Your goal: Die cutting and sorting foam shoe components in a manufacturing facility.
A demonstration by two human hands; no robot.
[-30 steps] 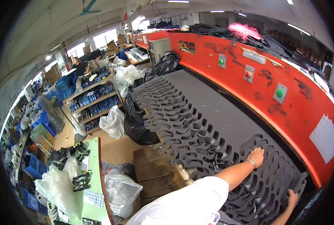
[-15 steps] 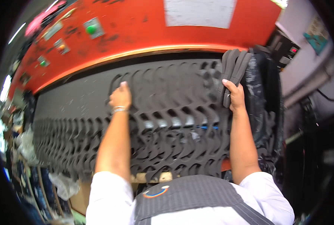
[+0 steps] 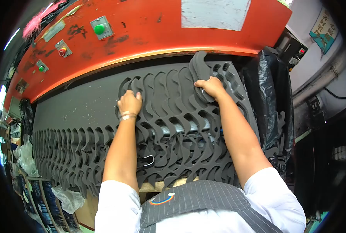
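Dark grey, S-curved foam pieces in a small stack (image 3: pixel 199 66) lie at the right end of a row of like-coloured wavy foam shapes (image 3: pixel 167 93), tilted slightly, their upper tip close to the back edge. The right hand (image 3: pixel 211 87) is closed on the stack's near part, thumb across the top. The left hand (image 3: pixel 129 104) is bent over the row's left end with curled fingers; whether it grips a piece or only presses, I cannot tell.

Half a second ago the right hand had the stack farther right, beside the crumpled black plastic sheeting (image 3: pixel 267 85); now it is over the row, while the left hand is at much the same spot. Both hands thus frame one row, where the handling seems centred.

Nearer the body spreads a dark grey foam web with curved openings (image 3: pixel 186 149); to the left is a flat grey work surface (image 3: pixel 70 103) sprinkled with pale specks. Behind rises a scuffed orange-red panel (image 3: pixel 149 33) with a round green button (image 3: pixel 99 29).

The right hand's fingertips are hidden, so the stack's count and whether it rests on the row stay unclear. Both forearms cover parts of the web, pale and blue scraps beneath it are hard to identify, and the far right fades into darkness.
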